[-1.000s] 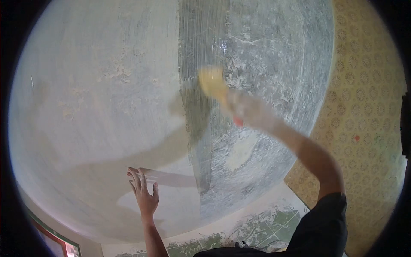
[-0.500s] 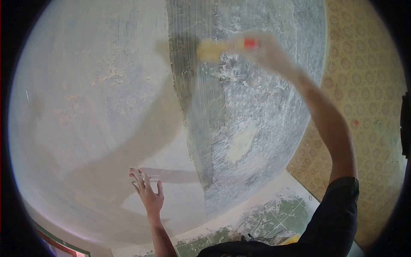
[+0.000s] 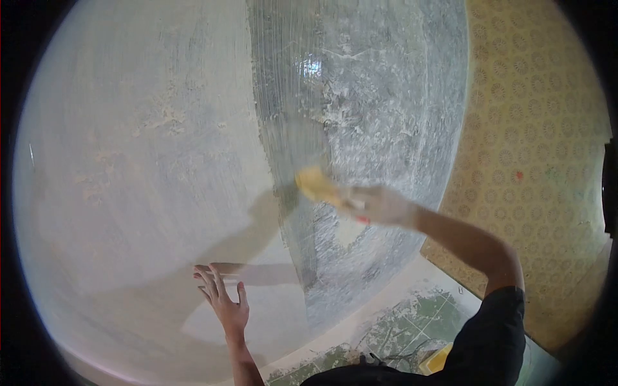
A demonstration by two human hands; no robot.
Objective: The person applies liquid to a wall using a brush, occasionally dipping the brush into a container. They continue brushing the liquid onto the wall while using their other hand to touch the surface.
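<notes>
Wrapped round the handle of a yellow brush-like tool (image 3: pixel 316 184), my right hand (image 3: pixel 380 207) is at the middle right of the view. The tool's wide yellow end is over the dark, streaked strip (image 3: pixel 283 96) of the wall; motion blurs it, and a bit of red shows by the hand. My left hand (image 3: pixel 226 305) is at the lower left, its fingers spread near the pale, smoother part of the wall (image 3: pixel 129 212). Nothing shows in it. Whether its fingertips touch the wall I cannot tell.
Rough grey wall (image 3: pixel 386 116) lies right of the dark strip. Beyond it stands a yellow patterned surface (image 3: pixel 515 128). Below are green floor tiles (image 3: pixel 412 321) with white smears and a yellow object (image 3: pixel 438 360) beside my body.
My right hand has moved down the wall with the yellow tool, from near the top to mid-height. My left hand stays spread, slightly lower in view.
</notes>
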